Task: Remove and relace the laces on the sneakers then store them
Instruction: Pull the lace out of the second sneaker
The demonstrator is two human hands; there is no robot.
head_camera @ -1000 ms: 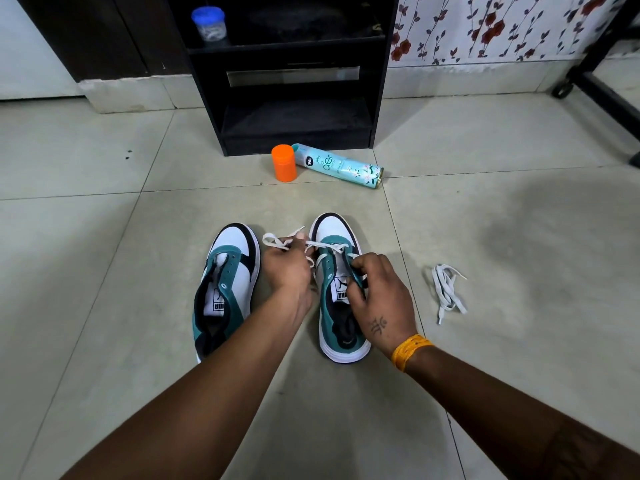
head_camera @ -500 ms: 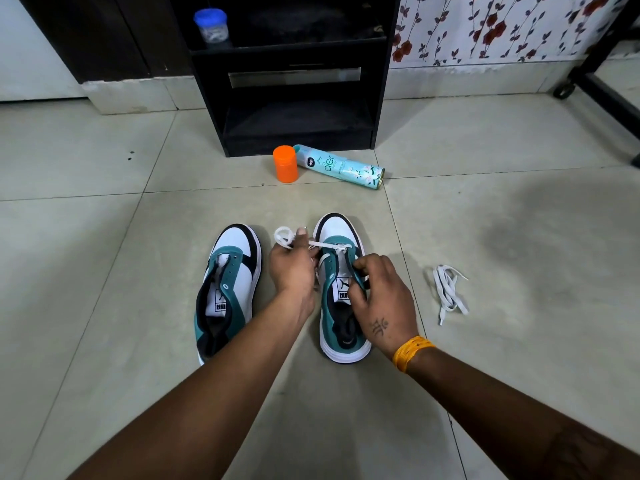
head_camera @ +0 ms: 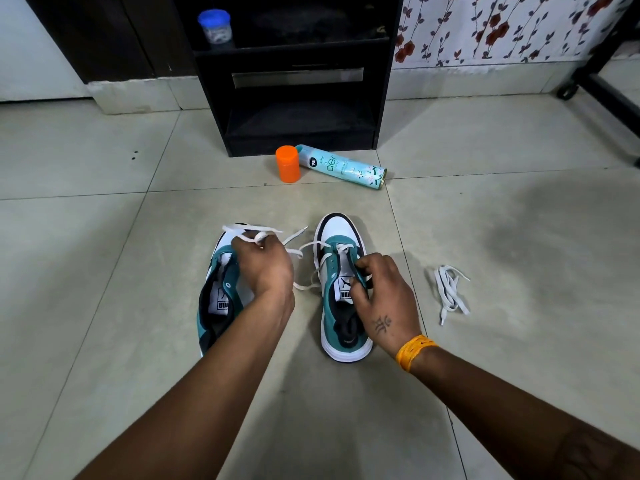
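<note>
Half a second before, your left hand (head_camera: 263,263) was held close to the right sneaker (head_camera: 341,285); at this moment it had travelled out to the left, over the toe of the left sneaker (head_camera: 221,292), and it carried a bunch of the white lace (head_camera: 301,251) with it. The fingers were curled round that bunch, and a longer piece of lace ran loose from them back to the lowest eyelets of the right sneaker. Your right hand (head_camera: 381,292) had not moved: it pinched the tongue and the teal edge of that shoe to hold it down. I judged from this that the lace was coming out of the upper eyelets and only the last crossing near the toe remained. The left sneaker had no lace already, and the removed lace (head_camera: 450,292) lay in a small heap on the floor, to the right of your right hand.

On both tongues there was a white label with a leaping cat and letters that looked like PUMA. Beyond your hands lay a spray can (head_camera: 341,167); I could read only "aer" on it, beside an orange cap (head_camera: 287,163)
</note>
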